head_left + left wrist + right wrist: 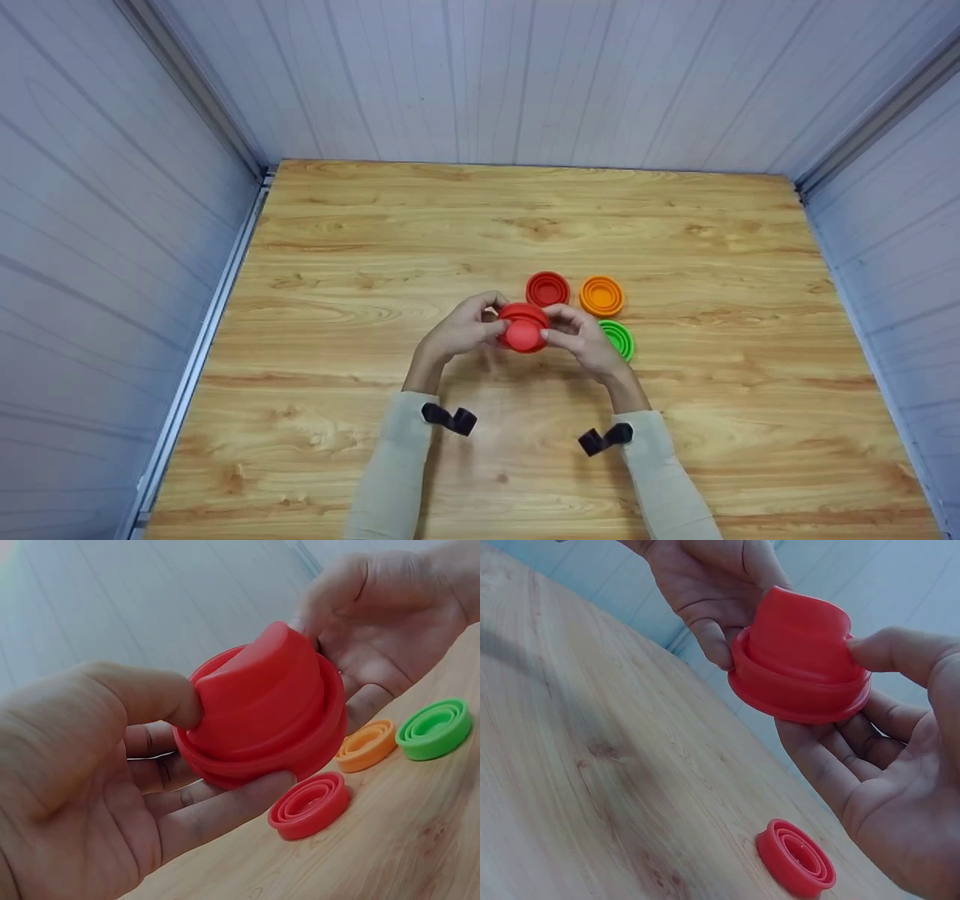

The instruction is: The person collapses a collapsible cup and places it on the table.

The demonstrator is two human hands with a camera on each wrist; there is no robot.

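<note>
A red collapsible silicone cup [524,335] is held up above the table between both hands. Its middle section bulges out of the wider outer ring, and in the left wrist view the bulge [259,697] looks creased and lopsided. My left hand [463,328] grips one side, thumb on the bulge and fingers beneath the ring. On the opposite side my right hand [589,346] grips it likewise, its thumb pressing the bulge [799,637] in the right wrist view. Just beyond lies another red cup [547,289], folded flat into rings.
A flat-folded orange cup [601,296] and a green one [616,340] lie to the right, the green partly behind my right hand. The wood-grain table [360,247] meets pale panel walls [480,82] at the back and both sides.
</note>
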